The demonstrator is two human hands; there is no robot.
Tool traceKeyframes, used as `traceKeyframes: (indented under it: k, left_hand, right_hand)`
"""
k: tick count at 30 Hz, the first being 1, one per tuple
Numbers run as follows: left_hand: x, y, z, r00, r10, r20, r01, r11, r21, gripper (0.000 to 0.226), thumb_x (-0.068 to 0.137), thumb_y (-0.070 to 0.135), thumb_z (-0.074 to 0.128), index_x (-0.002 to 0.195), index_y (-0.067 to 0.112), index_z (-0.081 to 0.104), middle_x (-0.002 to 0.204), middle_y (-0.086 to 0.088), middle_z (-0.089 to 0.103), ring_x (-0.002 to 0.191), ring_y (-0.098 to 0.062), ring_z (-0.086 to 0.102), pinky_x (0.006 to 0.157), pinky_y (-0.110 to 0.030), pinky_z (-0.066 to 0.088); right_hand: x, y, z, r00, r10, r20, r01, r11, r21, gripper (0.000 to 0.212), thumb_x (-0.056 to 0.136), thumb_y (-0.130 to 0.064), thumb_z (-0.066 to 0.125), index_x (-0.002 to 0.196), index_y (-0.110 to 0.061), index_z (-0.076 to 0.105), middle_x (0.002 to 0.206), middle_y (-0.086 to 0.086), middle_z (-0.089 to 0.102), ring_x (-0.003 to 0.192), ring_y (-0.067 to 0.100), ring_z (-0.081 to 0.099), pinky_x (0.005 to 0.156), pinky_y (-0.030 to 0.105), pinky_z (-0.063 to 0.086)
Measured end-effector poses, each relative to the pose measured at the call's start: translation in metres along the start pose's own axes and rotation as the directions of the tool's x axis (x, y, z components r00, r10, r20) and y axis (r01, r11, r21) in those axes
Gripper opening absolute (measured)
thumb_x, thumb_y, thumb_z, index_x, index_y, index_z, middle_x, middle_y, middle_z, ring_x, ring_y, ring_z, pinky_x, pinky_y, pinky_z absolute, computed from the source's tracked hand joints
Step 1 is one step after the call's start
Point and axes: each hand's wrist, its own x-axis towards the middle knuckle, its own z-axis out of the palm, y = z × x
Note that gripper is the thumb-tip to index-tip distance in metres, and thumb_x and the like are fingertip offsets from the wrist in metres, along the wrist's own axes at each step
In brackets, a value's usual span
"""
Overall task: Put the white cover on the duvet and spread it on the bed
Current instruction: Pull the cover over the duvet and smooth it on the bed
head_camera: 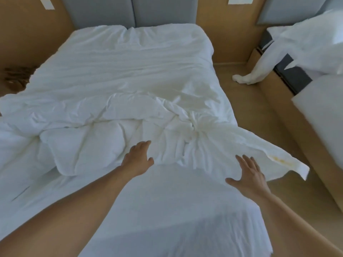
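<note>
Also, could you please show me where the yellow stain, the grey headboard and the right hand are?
yellow stain [277,159]: head view, on the middle of the mark.
grey headboard [100,13]: head view, on its left panel.
right hand [249,176]: head view, on the back of the hand.

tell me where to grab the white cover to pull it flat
Probably pinch the white cover at its free corner, coming from the right side of the bed with the right hand. That corner juts flat past the edge; the middle is bunched.

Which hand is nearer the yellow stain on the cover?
Right. The right hand is just beside the stain; the left hand is far off to its left.
</note>
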Motion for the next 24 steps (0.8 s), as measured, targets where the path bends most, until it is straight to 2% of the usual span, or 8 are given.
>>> traceKeyframes:
  k: [5, 10, 13, 17, 24]
  left_hand:
    - [-0.021, 0.162, 0.031, 0.997, 0.067, -0.027, -0.069, 0.997, -0.046, 0.069, 0.097, 0.039, 0.051, 0.156, 0.022, 0.02, 0.16, -0.004, 0.026, 0.143, -0.029, 0.029, 0.111, -0.049, 0.034]
    - [-0.036, 0.268, 0.058, 0.998, 0.068, 0.002, -0.068, 0.991, -0.117, 0.067, 0.099, 0.041, 0.049, 0.156, 0.022, 0.02, 0.16, -0.003, 0.027, 0.144, -0.027, 0.029, 0.112, -0.049, 0.034]
    - [-0.03, 0.301, 0.066, 0.999, 0.033, -0.011, -0.034, 0.986, -0.163, 0.067, 0.098, 0.042, 0.05, 0.156, 0.022, 0.021, 0.159, -0.003, 0.028, 0.142, -0.026, 0.033, 0.109, -0.047, 0.037]
    - [-0.015, 0.32, 0.085, 0.996, -0.091, -0.007, 0.085, 0.956, -0.28, 0.066, 0.098, 0.043, 0.049, 0.155, 0.022, 0.023, 0.159, -0.003, 0.028, 0.139, -0.027, 0.038, 0.108, -0.046, 0.037]
    - [0.012, 0.314, 0.122, 0.92, -0.383, 0.084, 0.375, 0.798, -0.471, 0.068, 0.099, 0.042, 0.049, 0.156, 0.017, 0.022, 0.161, -0.006, 0.026, 0.143, -0.029, 0.034, 0.112, -0.043, 0.032]
  right_hand:
    - [-0.028, 0.108, -0.063, 0.995, -0.085, 0.048, 0.089, 0.992, -0.094, 0.096, 0.083, -0.053, 0.068, 0.157, -0.029, 0.012, 0.166, -0.003, 0.005, 0.153, 0.019, -0.004, 0.118, 0.044, 0.02]
    - [-0.029, 0.157, -0.096, 0.985, -0.147, 0.087, 0.155, 0.983, -0.102, 0.091, 0.086, -0.05, 0.063, 0.157, -0.029, 0.01, 0.165, -0.004, 0.005, 0.153, 0.018, -0.005, 0.118, 0.042, 0.022]
    - [-0.015, 0.171, -0.103, 0.978, -0.182, 0.1, 0.192, 0.976, -0.1, 0.09, 0.087, -0.049, 0.063, 0.157, -0.028, 0.009, 0.165, -0.001, 0.006, 0.153, 0.019, -0.003, 0.119, 0.044, 0.021]
    - [0.016, 0.179, -0.105, 0.963, -0.23, 0.144, 0.248, 0.961, -0.124, 0.096, 0.089, -0.05, 0.061, 0.158, -0.021, 0.002, 0.166, 0.002, 0.001, 0.153, 0.021, -0.006, 0.121, 0.045, 0.017]
    - [0.108, 0.178, -0.09, 0.924, -0.246, 0.291, 0.312, 0.928, -0.206, 0.126, 0.073, -0.067, 0.07, 0.155, -0.017, -0.011, 0.165, 0.006, -0.006, 0.152, 0.026, -0.008, 0.118, 0.05, 0.02]
